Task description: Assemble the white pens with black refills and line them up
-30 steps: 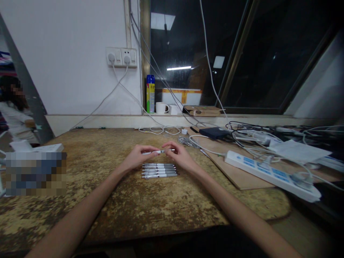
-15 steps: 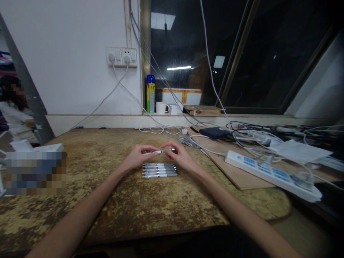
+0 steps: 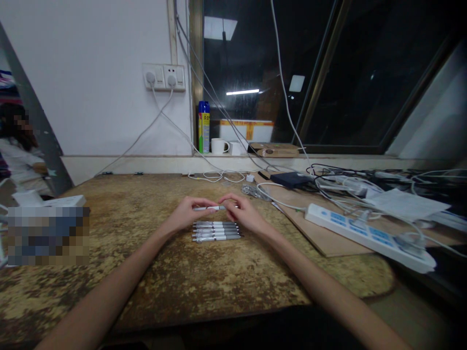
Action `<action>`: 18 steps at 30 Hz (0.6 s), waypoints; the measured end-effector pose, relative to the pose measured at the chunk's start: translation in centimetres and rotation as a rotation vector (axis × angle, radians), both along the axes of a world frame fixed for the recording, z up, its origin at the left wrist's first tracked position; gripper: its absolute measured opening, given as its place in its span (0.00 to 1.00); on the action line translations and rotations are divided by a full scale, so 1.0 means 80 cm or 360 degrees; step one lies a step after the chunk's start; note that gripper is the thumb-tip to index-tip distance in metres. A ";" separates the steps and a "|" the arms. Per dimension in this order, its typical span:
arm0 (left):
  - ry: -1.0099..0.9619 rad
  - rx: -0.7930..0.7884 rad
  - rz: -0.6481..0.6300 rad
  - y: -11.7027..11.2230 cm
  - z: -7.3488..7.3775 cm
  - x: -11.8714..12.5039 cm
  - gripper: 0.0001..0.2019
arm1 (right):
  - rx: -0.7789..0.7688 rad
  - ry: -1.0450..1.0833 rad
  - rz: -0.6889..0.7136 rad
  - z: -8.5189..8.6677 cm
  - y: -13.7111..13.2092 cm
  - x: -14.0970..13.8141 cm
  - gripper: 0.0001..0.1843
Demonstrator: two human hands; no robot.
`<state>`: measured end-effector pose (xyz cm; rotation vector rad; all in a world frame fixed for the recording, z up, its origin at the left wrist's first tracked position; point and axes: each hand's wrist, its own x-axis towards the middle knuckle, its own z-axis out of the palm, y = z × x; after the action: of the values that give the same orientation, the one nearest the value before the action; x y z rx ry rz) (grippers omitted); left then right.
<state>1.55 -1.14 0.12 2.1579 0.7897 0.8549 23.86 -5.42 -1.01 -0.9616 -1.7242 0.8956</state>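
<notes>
A white and grey pen [image 3: 213,208] lies level between my two hands, just beyond a row of pens. My left hand [image 3: 189,212] pinches its white end between thumb and fingers. On its grey end, the fingers of my right hand [image 3: 241,211] are closed and hide part of the barrel. Nearer to me, several similar pens [image 3: 216,231] lie side by side on the worn wooden table [image 3: 204,282], their grey ends to the right.
At right, a white power strip [image 3: 368,238] and tangled cables rest on a brown board [image 3: 310,228]. A small clear bag [image 3: 253,190] lies beyond my right hand. A mug [image 3: 219,146] and a spray can [image 3: 204,127] stand on the sill. At far left sits a person [image 3: 22,160].
The held pen has turned from slightly slanted to nearly level. My right fingers have shifted a little left along it and cover more of its grey end.
</notes>
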 end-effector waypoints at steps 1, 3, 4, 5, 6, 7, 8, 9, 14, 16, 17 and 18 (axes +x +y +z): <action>0.0006 -0.0003 -0.0002 0.000 0.000 0.000 0.17 | -0.0025 0.0010 -0.0006 -0.001 0.000 0.000 0.15; 0.0000 -0.0013 0.0003 0.000 -0.001 0.001 0.16 | -0.0006 0.0043 -0.0037 -0.002 0.002 0.001 0.14; -0.0012 -0.0020 0.0011 0.000 -0.001 0.000 0.16 | 0.0029 0.0052 -0.0058 -0.002 0.003 0.001 0.13; -0.0025 -0.0029 0.0019 0.000 -0.001 0.000 0.16 | 0.0069 0.0053 -0.0076 -0.002 0.003 0.001 0.12; -0.0037 -0.0034 0.0025 0.000 -0.001 0.000 0.16 | 0.0104 0.0049 -0.0084 -0.001 0.004 0.002 0.11; -0.0043 -0.0031 0.0025 0.000 0.000 -0.001 0.16 | 0.0125 0.0043 -0.0076 0.000 0.004 0.002 0.11; -0.0042 -0.0020 0.0021 0.000 0.000 -0.001 0.16 | 0.0133 0.0040 -0.0055 0.000 0.004 0.003 0.11; -0.0034 -0.0002 0.0013 0.000 0.001 -0.002 0.16 | 0.0136 0.0041 -0.0029 0.001 0.004 0.003 0.11; -0.0010 0.0061 0.0020 0.000 0.002 -0.002 0.16 | 0.0104 0.0033 -0.0011 -0.001 0.004 0.003 0.12; -0.0020 0.0045 0.0017 0.000 0.001 -0.001 0.16 | 0.0136 0.0008 -0.0062 -0.002 0.004 0.003 0.12; -0.0022 0.0036 0.0009 0.000 0.001 0.000 0.16 | 0.0167 -0.0013 -0.0083 -0.002 0.003 0.003 0.12; -0.0021 0.0031 -0.0002 0.000 0.001 0.000 0.16 | 0.0198 -0.0040 -0.0096 -0.002 0.002 0.003 0.12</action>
<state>1.56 -1.13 0.18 2.1672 0.7766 0.8790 24.11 -5.24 -1.14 -0.9406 -1.7412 0.7314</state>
